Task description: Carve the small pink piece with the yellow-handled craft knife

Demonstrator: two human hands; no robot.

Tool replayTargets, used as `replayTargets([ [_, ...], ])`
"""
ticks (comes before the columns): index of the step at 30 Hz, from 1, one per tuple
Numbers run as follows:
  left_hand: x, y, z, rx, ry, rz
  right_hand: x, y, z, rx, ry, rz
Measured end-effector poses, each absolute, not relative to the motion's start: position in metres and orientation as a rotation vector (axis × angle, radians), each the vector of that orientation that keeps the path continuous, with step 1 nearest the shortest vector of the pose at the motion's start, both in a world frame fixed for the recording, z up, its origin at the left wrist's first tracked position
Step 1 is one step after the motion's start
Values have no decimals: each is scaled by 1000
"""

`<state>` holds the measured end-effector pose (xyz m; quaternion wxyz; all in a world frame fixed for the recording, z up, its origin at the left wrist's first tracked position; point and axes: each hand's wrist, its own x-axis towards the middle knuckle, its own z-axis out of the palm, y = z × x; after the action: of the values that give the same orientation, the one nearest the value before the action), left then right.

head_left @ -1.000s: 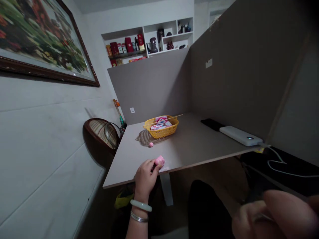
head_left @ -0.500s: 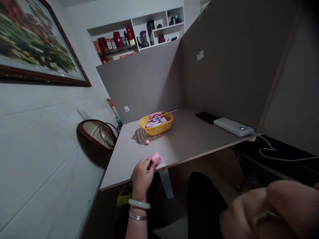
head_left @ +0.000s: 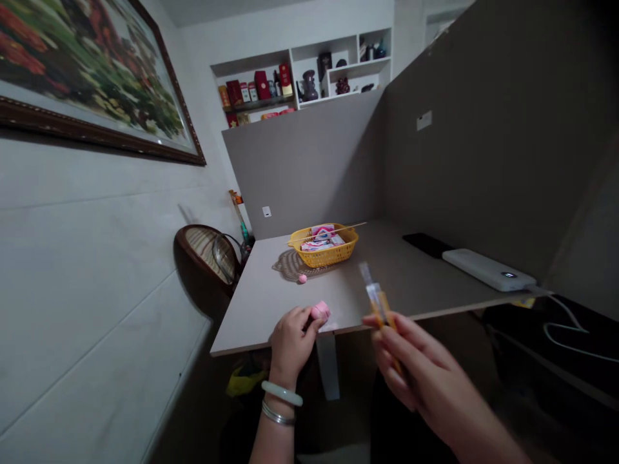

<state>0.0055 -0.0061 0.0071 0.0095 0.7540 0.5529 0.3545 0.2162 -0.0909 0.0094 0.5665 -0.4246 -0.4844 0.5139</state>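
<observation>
Now grips in the right hand (head_left: 420,367), brought inward from the lower right corner, a slim yellow-handled tool (head_left: 381,309) with a pale, blurred, blade-like tip, so has both hands occupied, with the tip pointing up and away. With the left hand (head_left: 293,338), keeps pinching a soft-looking, rounded pink lump (head_left: 320,310) between thumb and fingers, just inside the front edge of the flat grey table (head_left: 251,316). Beyond, has a small pink ball (head_left: 302,279) lying before a yellow perforated plastic basket (head_left: 322,260) of printed packets (head_left: 320,245), with a thin pale stick (head_left: 356,225) across its rim
</observation>
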Motion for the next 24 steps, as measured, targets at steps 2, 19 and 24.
replayTargets([
  [2,5,-6,6,2366,1745,1108,199,-65,22,-1066,-1386,1104],
  [19,6,-8,8,2370,1766,1079,182,-51,-3,-1384,-1959,423],
  [24,4,-6,7,2376,1738,1094,178,-49,2,-1451,-2022,367],
])
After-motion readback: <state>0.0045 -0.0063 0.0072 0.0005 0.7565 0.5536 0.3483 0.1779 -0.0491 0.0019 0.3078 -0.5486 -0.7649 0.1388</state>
